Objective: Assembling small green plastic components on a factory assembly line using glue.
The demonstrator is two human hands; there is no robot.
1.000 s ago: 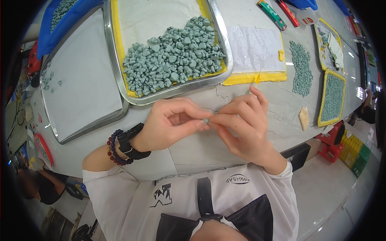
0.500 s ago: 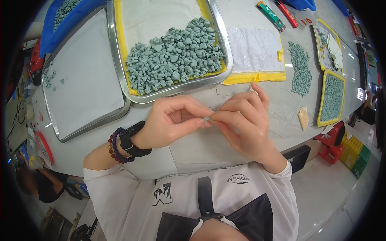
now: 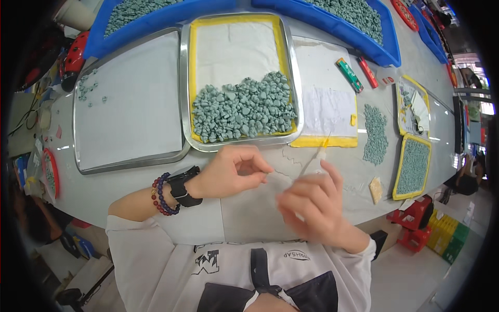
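My left hand point(image 3: 234, 171) rests on the grey table point(image 3: 104, 192), fingertips pinched together; nothing shows between them. It wears a black watch and a bead bracelet at the wrist. My right hand point(image 3: 312, 205) is just to its right, blurred, gripping a small white tube with a thin yellow tip point(image 3: 318, 156) that points up toward the trays. Directly beyond both hands stands a steel tray with a yellow-edged liner point(image 3: 288, 67), holding a heap of small grey-green pieces point(image 3: 244, 109).
A second steel tray point(image 3: 130, 104) with a few stray pieces lies at the left. Blue bins point(image 3: 338, 26) of green pieces line the far edge. At the right are a white cloth point(image 3: 327, 104), a loose green pile point(image 3: 374, 132) and two small yellow trays point(image 3: 413, 166).
The hands were pressed together around a small green piece. They have since separated: the right hand dropped toward me with the tube, and the view has tilted to show more of the table.
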